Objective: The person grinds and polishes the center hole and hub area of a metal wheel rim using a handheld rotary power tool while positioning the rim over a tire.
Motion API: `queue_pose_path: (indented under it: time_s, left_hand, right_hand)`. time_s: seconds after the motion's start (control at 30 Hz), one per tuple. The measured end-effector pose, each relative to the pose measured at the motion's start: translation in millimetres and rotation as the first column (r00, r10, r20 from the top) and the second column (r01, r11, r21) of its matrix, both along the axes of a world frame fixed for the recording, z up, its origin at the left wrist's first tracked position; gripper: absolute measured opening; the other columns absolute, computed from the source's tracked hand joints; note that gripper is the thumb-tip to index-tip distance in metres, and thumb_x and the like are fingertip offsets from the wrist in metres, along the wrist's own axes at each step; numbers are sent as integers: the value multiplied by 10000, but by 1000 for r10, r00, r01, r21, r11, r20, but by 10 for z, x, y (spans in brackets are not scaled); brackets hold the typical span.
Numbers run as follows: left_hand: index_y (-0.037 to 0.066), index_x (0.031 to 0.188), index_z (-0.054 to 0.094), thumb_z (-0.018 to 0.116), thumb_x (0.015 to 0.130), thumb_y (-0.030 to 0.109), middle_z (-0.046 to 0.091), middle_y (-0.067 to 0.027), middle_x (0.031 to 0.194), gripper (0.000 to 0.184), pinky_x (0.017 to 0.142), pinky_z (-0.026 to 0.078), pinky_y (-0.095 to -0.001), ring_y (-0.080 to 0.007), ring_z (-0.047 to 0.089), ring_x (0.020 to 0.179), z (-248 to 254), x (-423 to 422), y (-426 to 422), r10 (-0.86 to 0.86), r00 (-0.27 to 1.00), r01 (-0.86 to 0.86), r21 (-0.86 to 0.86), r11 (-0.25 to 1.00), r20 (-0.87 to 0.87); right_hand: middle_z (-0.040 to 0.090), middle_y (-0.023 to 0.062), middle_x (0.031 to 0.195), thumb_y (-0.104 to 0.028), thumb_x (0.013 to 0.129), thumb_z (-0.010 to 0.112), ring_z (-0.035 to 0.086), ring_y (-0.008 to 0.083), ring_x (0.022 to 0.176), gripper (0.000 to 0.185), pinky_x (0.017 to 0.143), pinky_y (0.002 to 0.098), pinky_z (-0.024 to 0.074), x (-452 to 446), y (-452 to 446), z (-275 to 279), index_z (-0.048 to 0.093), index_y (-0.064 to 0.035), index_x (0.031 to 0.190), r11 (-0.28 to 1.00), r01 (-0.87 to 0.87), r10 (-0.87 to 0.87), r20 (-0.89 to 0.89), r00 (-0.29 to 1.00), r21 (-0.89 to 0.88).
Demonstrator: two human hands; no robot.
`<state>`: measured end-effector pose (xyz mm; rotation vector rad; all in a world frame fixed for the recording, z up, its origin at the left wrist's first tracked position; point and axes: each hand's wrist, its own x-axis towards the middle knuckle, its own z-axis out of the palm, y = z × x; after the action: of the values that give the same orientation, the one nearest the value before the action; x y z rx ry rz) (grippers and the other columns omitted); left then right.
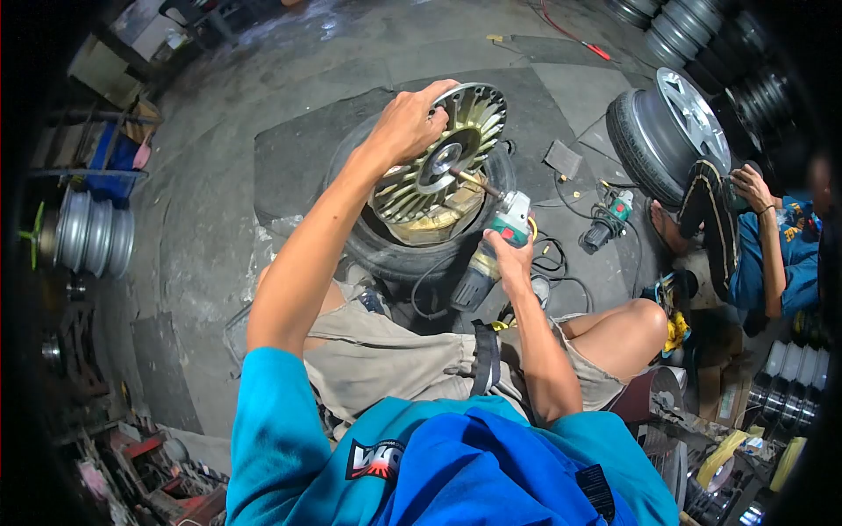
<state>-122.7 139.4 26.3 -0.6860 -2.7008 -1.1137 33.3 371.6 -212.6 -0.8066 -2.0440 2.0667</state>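
Observation:
My left hand (409,124) grips the upper edge of a multi-spoked metal wheel rim (474,131), its fingers wrapped over the lip. The rim stands tilted on a black tire (395,259) that lies flat on the floor, with a brownish wrapped bundle (443,221) showing inside it. My right hand (512,259) is closed around a green and grey power grinder (481,272). A thin shaft (478,182) reaches from the grinder's head to near the rim's hub. Whether its tip touches the metal, I cannot tell.
A second grinder (607,221) lies right with coiled cord. Beyond it, a wheel with tire (667,131) stands beside a seated person (781,254). Stacked rims (92,235) stand left, more at the upper right (684,33). Dark mats (298,167) cover the floor.

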Motion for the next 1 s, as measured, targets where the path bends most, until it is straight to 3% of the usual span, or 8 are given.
queue_pose_path:
  time_s: [0.1, 0.17, 0.2, 0.33, 0.5, 0.67, 0.73, 1.0]
  left_hand:
    - [88, 1424, 595, 516, 962, 148, 770, -190, 919, 472, 889, 545, -464, -362, 744, 876, -13, -36, 6, 17, 999, -18, -18, 1000, -27]
    - [87, 1433, 583, 519, 964, 144, 770, -203, 943, 477, 903, 542, -477, -381, 745, 905, 0, -33, 14, 14, 1000, -14, -20, 1000, -2]
    - [87, 1433, 583, 519, 964, 144, 770, -203, 943, 477, 903, 542, -477, -381, 745, 905, 1, -27, 20, 12, 1000, -12, -21, 1000, 0]
    - [88, 1435, 570, 519, 968, 135, 767, -205, 950, 473, 900, 542, -475, -381, 744, 915, 14, 11, 18, 18, 1000, -18, -28, 999, 17]
    - [85, 1407, 577, 514, 971, 129, 760, -199, 932, 443, 838, 547, -465, -373, 728, 838, -2, -6, 33, 1, 1000, -1, -1, 1000, 13]
    - [73, 1394, 580, 519, 964, 138, 751, -217, 955, 439, 841, 542, -475, -397, 719, 838, 25, -14, 136, -10, 1000, 10, -8, 1000, 19]
    - [66, 1391, 582, 521, 961, 143, 746, -238, 983, 441, 869, 535, -491, -426, 716, 879, 16, -29, 173, 2, 999, -3, -20, 1000, -42]
    - [59, 1396, 590, 521, 940, 127, 737, -263, 1043, 466, 919, 530, -503, -442, 714, 932, 2, -76, 153, -10, 1000, 10, -23, 1000, 0]
  right_hand:
    - [673, 54, 1078, -160, 782, 877, 649, 179, 953, 573, 882, 352, 540, 107, -64, 145, 576, -35, 1254, 983, -40, 37, 20, 999, 177]
    - [615, 181, 1309, -327, 712, 932, 620, 271, 1171, 1053, 1043, 372, 492, 221, -138, 259, 386, 105, 1502, 984, -151, 162, 129, 978, -94]
    - [644, 114, 1220, -260, 735, 921, 635, 230, 1102, 860, 993, 369, 512, 283, -174, 378, 483, 34, 1414, 954, -180, 207, 93, 974, -239]
    - [647, 90, 1213, -202, 752, 908, 633, 205, 1097, 755, 968, 369, 520, 254, -133, 128, 518, -1, 1367, 900, -172, 237, 120, 964, -400]
    - [670, 106, 1166, -252, 737, 917, 660, 227, 1006, 740, 933, 370, 535, -47, 71, 136, 543, -7, 1327, 998, 27, -27, 0, 1000, -57]
    - [656, 142, 1190, -249, 726, 917, 645, 233, 1050, 789, 952, 374, 521, -183, 128, 552, 525, 9, 1359, 998, 58, -56, -51, 997, 31]
    - [652, 94, 1128, -221, 771, 895, 631, 195, 968, 681, 887, 347, 528, -155, 111, 446, 530, 0, 1302, 976, 77, -59, -92, 994, 203]
    - [648, 72, 1145, -195, 768, 895, 626, 175, 1002, 692, 925, 339, 514, 10, 29, 244, 536, -6, 1330, 997, 29, -24, -62, 998, 73]
